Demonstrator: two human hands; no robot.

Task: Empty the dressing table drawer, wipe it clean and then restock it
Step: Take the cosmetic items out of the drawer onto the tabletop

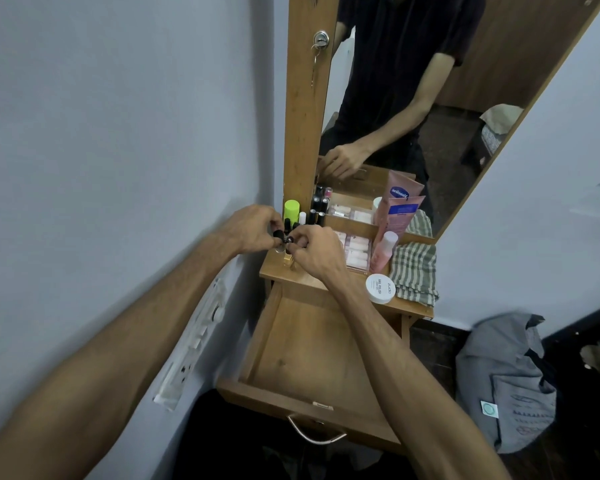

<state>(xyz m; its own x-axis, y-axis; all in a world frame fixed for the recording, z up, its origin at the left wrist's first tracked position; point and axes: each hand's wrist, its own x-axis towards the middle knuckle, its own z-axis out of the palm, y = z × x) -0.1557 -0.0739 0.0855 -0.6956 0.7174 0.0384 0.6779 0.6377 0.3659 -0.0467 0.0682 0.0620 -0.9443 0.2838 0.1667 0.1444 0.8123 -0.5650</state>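
The wooden drawer [312, 344] of the dressing table is pulled out and holds nothing. Both hands meet over the table top's left corner. My left hand [253, 228] pinches a small black-capped bottle [278, 234]. My right hand [312, 252] pinches another small dark bottle [290, 239] right beside it. Under the hands stands a gold-capped item [287, 259]. Behind them are a lime-green tube [291, 209], several dark nail-polish bottles [317, 206], a clear box of pink items [355, 252], a pink bottle [383, 252], a pink tube [397, 216], a white round jar [380, 288] and a checked cloth [413, 271].
A tall mirror [413, 98] in a wooden frame rises behind the table top, with a lock and keys [320, 39] on its left post. A switchboard [196, 336] sits on the left wall. A grey bag [506, 379] lies on the dark floor at right.
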